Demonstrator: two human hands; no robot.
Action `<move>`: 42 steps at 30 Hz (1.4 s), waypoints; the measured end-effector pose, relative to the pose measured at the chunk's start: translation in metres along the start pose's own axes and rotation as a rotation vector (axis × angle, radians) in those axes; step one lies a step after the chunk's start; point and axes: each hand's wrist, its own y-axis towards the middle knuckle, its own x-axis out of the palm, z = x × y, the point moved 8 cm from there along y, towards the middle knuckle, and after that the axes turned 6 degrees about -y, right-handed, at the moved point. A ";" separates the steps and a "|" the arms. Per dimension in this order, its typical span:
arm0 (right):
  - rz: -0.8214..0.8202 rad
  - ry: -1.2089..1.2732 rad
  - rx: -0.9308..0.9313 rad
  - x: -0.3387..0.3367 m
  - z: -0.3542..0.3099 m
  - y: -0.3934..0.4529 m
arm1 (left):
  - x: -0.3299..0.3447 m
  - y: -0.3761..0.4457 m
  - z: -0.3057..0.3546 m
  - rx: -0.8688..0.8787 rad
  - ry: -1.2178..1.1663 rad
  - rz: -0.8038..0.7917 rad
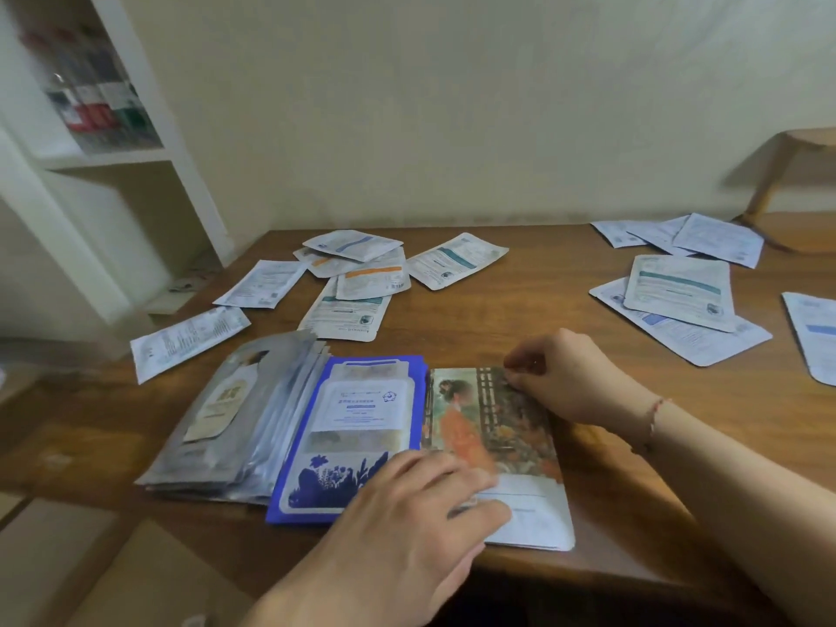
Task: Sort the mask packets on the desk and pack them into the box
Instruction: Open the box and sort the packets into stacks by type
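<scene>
Three sorted stacks sit near me: silver packets [235, 414], blue packets [357, 427], painted-lady packets [493, 450] | left hand [416, 504] flat, fingers straight, pressing the painted stack to square it | right hand [565, 377] pinches its far corner | loose white packets [357, 273] far on the desk [520, 305] | box: not clearly seen.

A white shelf unit [90, 156] stands at ten o'clock, its upper shelf holding blurred red, green and white items [97, 106] too soft to identify. A plain cream wall [452, 106] fills twelve o'clock. At two o'clock a wooden stool [787, 174] stands with a slanted leg. The brown wooden desk [497, 319] spans the middle, its front edge running toward five o'clock.
</scene>
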 end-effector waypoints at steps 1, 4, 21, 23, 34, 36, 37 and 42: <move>0.007 0.012 -0.003 0.001 -0.001 0.000 | 0.000 -0.001 0.000 -0.004 -0.001 -0.004; 0.081 0.081 0.030 -0.008 0.006 -0.006 | 0.001 0.001 0.001 -0.021 0.007 -0.009; 0.088 -0.096 -0.125 -0.003 -0.002 -0.013 | 0.017 0.018 0.000 -0.047 0.008 -0.099; 0.164 -0.134 -0.125 -0.015 -0.013 -0.001 | 0.014 0.016 -0.007 -0.118 -0.013 -0.077; -0.211 -0.643 -0.383 0.060 -0.097 0.158 | 0.046 -0.024 -0.065 -0.462 0.061 0.049; -0.200 -0.625 -0.394 0.062 -0.095 0.159 | 0.032 -0.014 -0.042 -0.380 -0.073 0.005; -0.182 -0.619 -0.407 0.062 -0.093 0.159 | 0.026 -0.007 -0.036 -0.345 -0.172 -0.041; -0.143 -0.538 -0.452 0.050 -0.074 0.141 | 0.010 0.020 -0.033 -0.292 -0.228 0.041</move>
